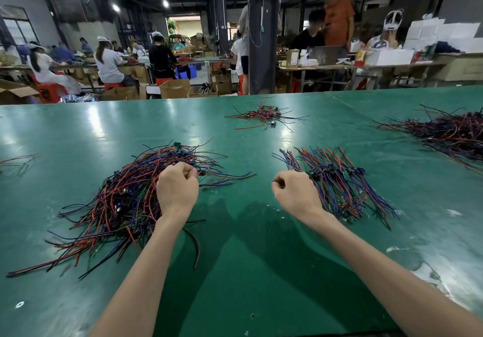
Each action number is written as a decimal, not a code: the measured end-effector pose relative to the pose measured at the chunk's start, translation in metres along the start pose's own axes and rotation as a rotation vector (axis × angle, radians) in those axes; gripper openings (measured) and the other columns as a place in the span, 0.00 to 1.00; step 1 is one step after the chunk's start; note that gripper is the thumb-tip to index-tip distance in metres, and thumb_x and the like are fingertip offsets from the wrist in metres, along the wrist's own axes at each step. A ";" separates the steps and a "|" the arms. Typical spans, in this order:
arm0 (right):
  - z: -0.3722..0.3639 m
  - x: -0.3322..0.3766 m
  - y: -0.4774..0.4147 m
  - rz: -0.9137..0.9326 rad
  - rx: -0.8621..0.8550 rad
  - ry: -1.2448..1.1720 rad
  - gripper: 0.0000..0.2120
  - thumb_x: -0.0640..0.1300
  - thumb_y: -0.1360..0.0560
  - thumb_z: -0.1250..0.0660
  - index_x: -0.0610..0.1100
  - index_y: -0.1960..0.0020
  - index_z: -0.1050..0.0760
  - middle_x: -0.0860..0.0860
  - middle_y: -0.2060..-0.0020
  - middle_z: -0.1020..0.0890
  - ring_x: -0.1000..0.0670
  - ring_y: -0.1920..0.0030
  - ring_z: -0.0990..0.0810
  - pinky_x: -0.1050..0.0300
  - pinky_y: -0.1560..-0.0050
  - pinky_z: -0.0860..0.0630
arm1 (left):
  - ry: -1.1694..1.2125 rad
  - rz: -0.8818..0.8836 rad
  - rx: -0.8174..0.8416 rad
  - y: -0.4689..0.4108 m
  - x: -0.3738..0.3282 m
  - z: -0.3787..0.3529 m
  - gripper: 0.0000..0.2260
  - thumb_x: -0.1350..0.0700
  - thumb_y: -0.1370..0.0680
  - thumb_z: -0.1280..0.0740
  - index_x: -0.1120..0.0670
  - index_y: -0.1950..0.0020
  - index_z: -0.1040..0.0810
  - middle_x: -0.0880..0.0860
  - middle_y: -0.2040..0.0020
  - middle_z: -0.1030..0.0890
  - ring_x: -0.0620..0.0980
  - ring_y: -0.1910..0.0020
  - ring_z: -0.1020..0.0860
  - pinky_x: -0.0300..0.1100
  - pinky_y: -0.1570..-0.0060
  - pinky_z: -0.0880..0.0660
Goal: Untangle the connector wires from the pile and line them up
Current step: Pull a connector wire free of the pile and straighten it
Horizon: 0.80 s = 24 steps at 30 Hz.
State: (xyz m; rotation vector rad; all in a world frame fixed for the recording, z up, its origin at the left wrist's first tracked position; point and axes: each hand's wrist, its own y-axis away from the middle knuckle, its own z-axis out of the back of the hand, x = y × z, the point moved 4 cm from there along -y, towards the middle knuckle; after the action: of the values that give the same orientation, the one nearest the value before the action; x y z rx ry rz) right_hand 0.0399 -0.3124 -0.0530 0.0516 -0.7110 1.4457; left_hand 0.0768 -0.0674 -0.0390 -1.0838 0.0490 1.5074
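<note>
I'm looking down at the green table (248,258), and by my judgement the job is only partly done. The tangled pile (125,200), near left, is sitting as the biggest heap close to me. Its red, blue & black wires are crossing every way, so most of the untangling is waiting. Far right, another loose heap (449,133) is lying unsorted; I'm not able to say whether it's mine to do. The lined-up row (337,182), near right, is showing what's finished: wires lying approx. parallel w/ dark connectors around the middle. A small bunch (264,116) is lying far centre, also jumbled.

My left hand (177,190) is sitting over the tangled pile's right edge w/ fingers curled tight. I can't tell if it's pinching a wire or touching the heap. My right hand (295,193) is sitting just beside the row's left edge, fingers curled, thumb against forefinger. No wire is showing in it, but I can't tell for sure. Bare table is lying between the two hands.
</note>
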 end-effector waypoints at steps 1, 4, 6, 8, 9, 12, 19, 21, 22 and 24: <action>-0.003 0.002 0.001 -0.009 0.028 -0.059 0.08 0.42 0.26 0.37 0.43 0.56 0.19 0.47 0.58 0.17 0.43 0.56 0.20 0.55 0.55 0.25 | 0.095 0.000 -0.010 0.000 -0.004 0.000 0.05 0.57 0.23 0.32 0.58 0.54 0.18 0.54 0.58 0.18 0.52 0.58 0.23 0.43 0.55 0.29; -0.013 0.007 0.003 -0.015 0.123 -0.229 0.09 0.42 0.25 0.36 0.40 0.56 0.19 0.44 0.61 0.16 0.45 0.64 0.20 0.52 0.59 0.22 | 0.387 0.029 -0.001 0.002 -0.013 -0.002 0.04 0.57 0.24 0.30 0.57 0.54 0.17 0.48 0.63 0.20 0.45 0.63 0.23 0.37 0.56 0.28; -0.018 0.009 0.004 -0.055 0.200 -0.348 0.10 0.42 0.24 0.36 0.39 0.57 0.19 0.43 0.63 0.17 0.49 0.74 0.22 0.57 0.71 0.25 | 0.643 0.121 0.042 0.002 -0.017 -0.005 0.02 0.60 0.24 0.30 0.56 0.53 0.18 0.47 0.62 0.19 0.42 0.63 0.22 0.34 0.56 0.25; -0.021 0.011 0.005 -0.137 0.289 -0.557 0.10 0.43 0.22 0.37 0.37 0.54 0.21 0.43 0.62 0.18 0.52 0.78 0.24 0.61 0.79 0.29 | 0.891 0.230 0.079 0.002 -0.019 -0.005 0.03 0.62 0.24 0.31 0.55 0.55 0.18 0.47 0.60 0.18 0.39 0.61 0.21 0.30 0.58 0.26; -0.022 0.013 0.005 -0.186 0.340 -0.688 0.11 0.44 0.21 0.38 0.37 0.52 0.22 0.43 0.60 0.18 0.52 0.78 0.23 0.61 0.79 0.29 | 0.979 0.271 0.108 0.002 -0.020 -0.004 0.05 0.63 0.25 0.31 0.54 0.55 0.19 0.47 0.59 0.17 0.39 0.61 0.21 0.29 0.59 0.26; -0.021 0.019 0.006 -0.298 0.476 -1.027 0.12 0.48 0.19 0.41 0.40 0.46 0.26 0.44 0.53 0.19 0.48 0.68 0.18 0.59 0.70 0.23 | 1.172 0.360 0.319 0.004 -0.025 -0.002 0.05 0.63 0.25 0.33 0.55 0.55 0.19 0.47 0.60 0.17 0.41 0.62 0.23 0.33 0.60 0.27; -0.015 0.025 0.003 -0.347 0.593 -1.541 0.17 0.48 0.25 0.37 0.42 0.39 0.30 0.43 0.44 0.20 0.43 0.52 0.17 0.49 0.50 0.20 | 1.083 0.232 0.938 0.024 -0.043 -0.007 0.04 0.64 0.33 0.29 0.56 0.64 0.21 0.52 0.65 0.20 0.45 0.67 0.25 0.38 0.57 0.28; -0.011 0.024 0.002 -0.346 0.593 -1.625 0.15 0.46 0.27 0.37 0.41 0.42 0.28 0.44 0.47 0.18 0.45 0.55 0.16 0.51 0.52 0.19 | 1.037 0.176 1.092 0.032 -0.046 -0.012 0.06 0.66 0.33 0.31 0.55 0.67 0.19 0.53 0.65 0.20 0.45 0.68 0.24 0.37 0.59 0.29; -0.010 0.023 0.001 -0.342 0.594 -1.640 0.13 0.44 0.26 0.37 0.41 0.43 0.27 0.44 0.50 0.17 0.46 0.57 0.16 0.53 0.54 0.18 | 1.016 0.161 1.163 0.036 -0.047 -0.015 0.07 0.65 0.33 0.32 0.55 0.67 0.19 0.53 0.65 0.19 0.45 0.68 0.24 0.37 0.60 0.29; -0.009 0.022 0.001 -0.342 0.583 -1.649 0.09 0.40 0.23 0.40 0.38 0.47 0.24 0.44 0.56 0.16 0.48 0.61 0.16 0.57 0.59 0.18 | 0.954 0.132 1.295 0.043 -0.047 -0.019 0.07 0.64 0.32 0.32 0.55 0.65 0.17 0.53 0.62 0.17 0.45 0.66 0.23 0.35 0.60 0.26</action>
State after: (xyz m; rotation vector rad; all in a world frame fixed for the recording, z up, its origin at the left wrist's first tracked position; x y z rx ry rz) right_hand 0.0419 -0.2890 -0.0509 1.8715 -1.4097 0.9771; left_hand 0.0464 -0.1268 -0.0429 -0.5764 1.5395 0.6241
